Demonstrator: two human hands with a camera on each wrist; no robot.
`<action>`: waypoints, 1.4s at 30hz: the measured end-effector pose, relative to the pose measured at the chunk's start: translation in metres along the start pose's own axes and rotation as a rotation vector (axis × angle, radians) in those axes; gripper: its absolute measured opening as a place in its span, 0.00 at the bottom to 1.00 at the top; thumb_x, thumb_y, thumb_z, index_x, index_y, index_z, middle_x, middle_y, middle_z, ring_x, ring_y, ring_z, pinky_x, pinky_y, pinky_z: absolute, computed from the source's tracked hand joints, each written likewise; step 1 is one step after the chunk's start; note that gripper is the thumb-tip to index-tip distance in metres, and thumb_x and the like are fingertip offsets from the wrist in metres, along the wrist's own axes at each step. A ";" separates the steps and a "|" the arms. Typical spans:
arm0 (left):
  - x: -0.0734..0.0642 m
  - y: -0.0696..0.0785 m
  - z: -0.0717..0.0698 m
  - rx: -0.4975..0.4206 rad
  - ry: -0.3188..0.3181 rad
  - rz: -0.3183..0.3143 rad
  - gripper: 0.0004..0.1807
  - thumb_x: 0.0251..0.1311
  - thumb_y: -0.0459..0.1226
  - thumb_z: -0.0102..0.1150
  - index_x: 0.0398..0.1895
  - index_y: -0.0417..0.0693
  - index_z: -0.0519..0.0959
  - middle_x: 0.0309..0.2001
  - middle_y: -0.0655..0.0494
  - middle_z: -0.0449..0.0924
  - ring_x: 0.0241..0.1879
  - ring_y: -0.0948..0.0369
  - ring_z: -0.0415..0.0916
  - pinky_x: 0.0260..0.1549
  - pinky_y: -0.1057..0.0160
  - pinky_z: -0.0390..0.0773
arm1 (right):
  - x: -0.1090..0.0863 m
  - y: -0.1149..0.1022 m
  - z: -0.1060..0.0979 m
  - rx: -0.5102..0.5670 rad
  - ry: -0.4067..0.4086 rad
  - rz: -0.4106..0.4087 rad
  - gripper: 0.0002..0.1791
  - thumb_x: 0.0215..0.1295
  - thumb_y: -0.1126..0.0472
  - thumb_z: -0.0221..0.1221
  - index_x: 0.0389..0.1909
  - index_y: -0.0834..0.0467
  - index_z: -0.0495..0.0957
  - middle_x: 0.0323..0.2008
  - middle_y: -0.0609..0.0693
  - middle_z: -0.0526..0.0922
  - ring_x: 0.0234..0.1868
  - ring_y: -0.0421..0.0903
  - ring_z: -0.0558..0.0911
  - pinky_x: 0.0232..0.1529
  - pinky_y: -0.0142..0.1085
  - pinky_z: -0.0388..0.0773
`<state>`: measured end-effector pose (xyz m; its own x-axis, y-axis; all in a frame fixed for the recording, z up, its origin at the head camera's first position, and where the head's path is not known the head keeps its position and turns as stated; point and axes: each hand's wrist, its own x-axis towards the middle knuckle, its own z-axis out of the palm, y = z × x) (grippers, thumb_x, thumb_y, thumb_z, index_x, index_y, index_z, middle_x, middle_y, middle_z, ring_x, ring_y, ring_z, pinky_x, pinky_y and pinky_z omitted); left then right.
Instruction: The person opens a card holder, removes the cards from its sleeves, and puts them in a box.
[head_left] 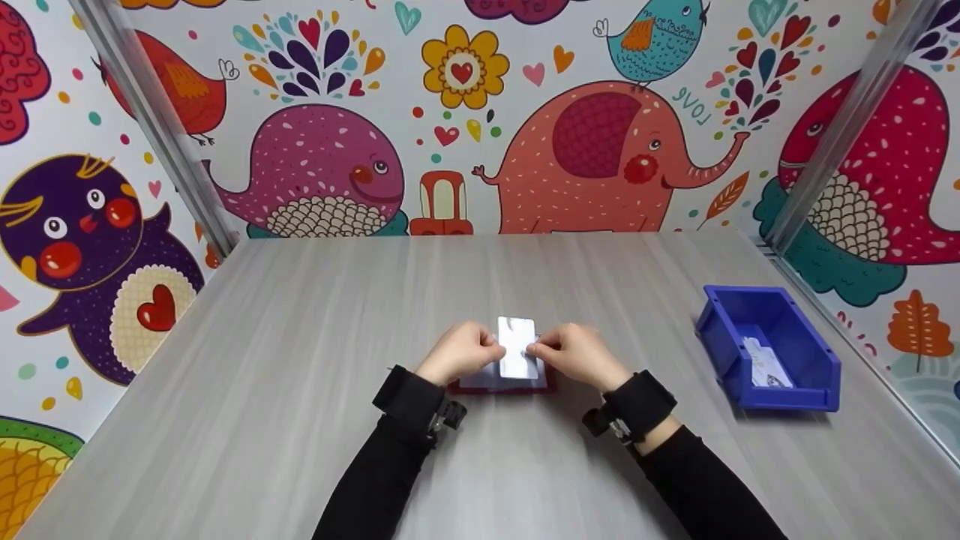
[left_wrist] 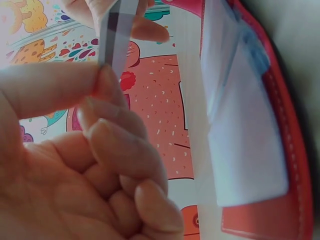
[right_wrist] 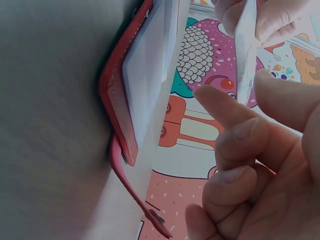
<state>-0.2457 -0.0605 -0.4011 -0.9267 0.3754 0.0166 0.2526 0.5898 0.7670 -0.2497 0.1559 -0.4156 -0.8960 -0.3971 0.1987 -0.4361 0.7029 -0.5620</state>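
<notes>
A shiny whitish card [head_left: 517,346] stands up between both hands in the head view. My left hand [head_left: 466,351] pinches its left edge between thumb and forefinger, with the other fingers curled below, as the left wrist view shows. At the card's right edge is my right hand [head_left: 576,352]; its thumb [right_wrist: 285,100] and forefinger [right_wrist: 225,107] are spread apart on either side of the card's edge. Beneath the card a red card holder [head_left: 504,391] lies open on the table, its clear plastic sleeves [left_wrist: 250,160] showing. A red snap strap [right_wrist: 131,181] sticks out from the holder.
On the right of the table [head_left: 300,315] sits a blue plastic bin [head_left: 799,337] with a whitish printed card [head_left: 765,364] inside. Walls with cartoon animals [head_left: 585,165] and metal posts [head_left: 157,135] enclose the back and sides.
</notes>
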 end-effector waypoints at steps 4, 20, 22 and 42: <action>0.000 0.001 0.001 0.006 -0.006 -0.018 0.23 0.57 0.34 0.58 0.09 0.55 0.61 0.11 0.66 0.55 0.12 0.67 0.54 0.14 0.69 0.52 | 0.000 0.000 0.001 0.004 0.013 0.020 0.16 0.65 0.54 0.64 0.20 0.57 0.82 0.15 0.39 0.68 0.19 0.37 0.66 0.24 0.33 0.62; 0.001 -0.001 0.006 0.057 0.008 0.024 0.23 0.56 0.34 0.58 0.08 0.55 0.61 0.10 0.67 0.57 0.12 0.68 0.54 0.14 0.69 0.52 | -0.001 -0.001 0.001 0.054 0.032 0.100 0.18 0.64 0.55 0.64 0.18 0.61 0.81 0.14 0.38 0.69 0.17 0.37 0.66 0.23 0.32 0.62; 0.002 -0.001 0.006 0.063 0.013 0.032 0.23 0.56 0.34 0.58 0.08 0.56 0.61 0.10 0.67 0.57 0.12 0.68 0.55 0.14 0.69 0.53 | -0.001 -0.001 0.001 0.086 0.029 0.106 0.19 0.64 0.55 0.64 0.18 0.63 0.79 0.13 0.38 0.68 0.17 0.36 0.65 0.22 0.32 0.60; 0.000 -0.005 -0.005 -0.008 0.098 -0.018 0.16 0.59 0.40 0.64 0.16 0.49 0.74 0.18 0.63 0.66 0.20 0.64 0.63 0.22 0.67 0.62 | -0.001 0.004 -0.008 0.274 0.001 0.102 0.18 0.67 0.60 0.61 0.20 0.66 0.76 0.15 0.40 0.65 0.19 0.38 0.64 0.21 0.31 0.60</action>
<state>-0.2479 -0.0671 -0.4018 -0.9538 0.2932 0.0652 0.2342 0.5901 0.7726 -0.2512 0.1640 -0.4118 -0.9341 -0.3321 0.1307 -0.3051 0.5531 -0.7752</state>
